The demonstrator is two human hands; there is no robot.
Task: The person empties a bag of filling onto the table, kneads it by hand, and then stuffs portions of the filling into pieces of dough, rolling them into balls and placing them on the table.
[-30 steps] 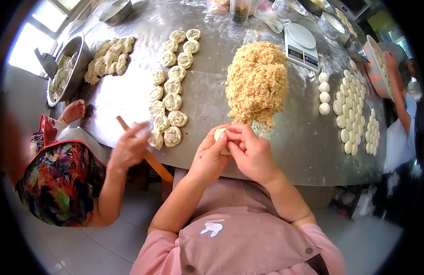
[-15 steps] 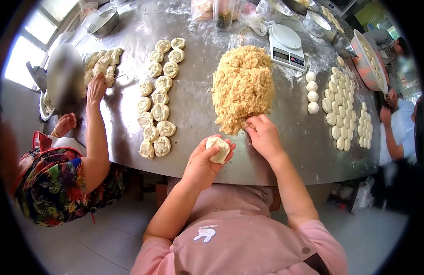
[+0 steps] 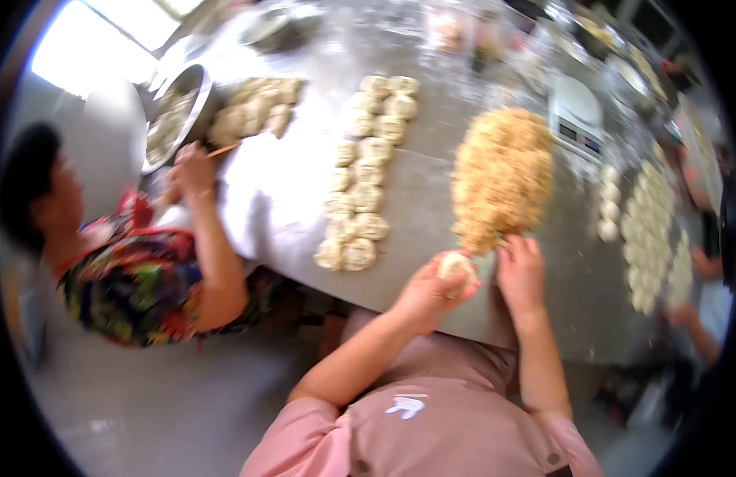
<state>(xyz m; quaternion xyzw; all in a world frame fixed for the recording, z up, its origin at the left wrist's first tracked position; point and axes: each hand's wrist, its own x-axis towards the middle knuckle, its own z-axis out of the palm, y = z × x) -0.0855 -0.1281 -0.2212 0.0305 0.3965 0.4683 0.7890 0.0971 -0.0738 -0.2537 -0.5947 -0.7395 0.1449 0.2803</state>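
My left hand (image 3: pixel 433 292) is closed round a pale piece of dough (image 3: pixel 456 273), holding it just above the table's near edge. Beside it, my right hand (image 3: pixel 521 274) has its fingers curled together at the near end of a large mound of crumbly yellow filling (image 3: pixel 503 175). Motion blur hides what, if anything, is between those fingertips. Left of the mound, filled dough rounds (image 3: pixel 360 254) lie in two columns on the metal table (image 3: pixel 420 183).
A co-worker's hand (image 3: pixel 195 171) at the left holds a thin stick near a metal bowl (image 3: pixel 203 107) and a dough cluster (image 3: pixel 257 107). A kitchen scale (image 3: pixel 576 115) stands behind the mound. Dough balls (image 3: pixel 609 203) and flatter dough pieces (image 3: pixel 648 238) lie at the right.
My view has turned left, so the table's contents sit further right. Both my hands stay close to the mound, the left still with the dough. The co-worker's hand with the stick is nearer the bowl.
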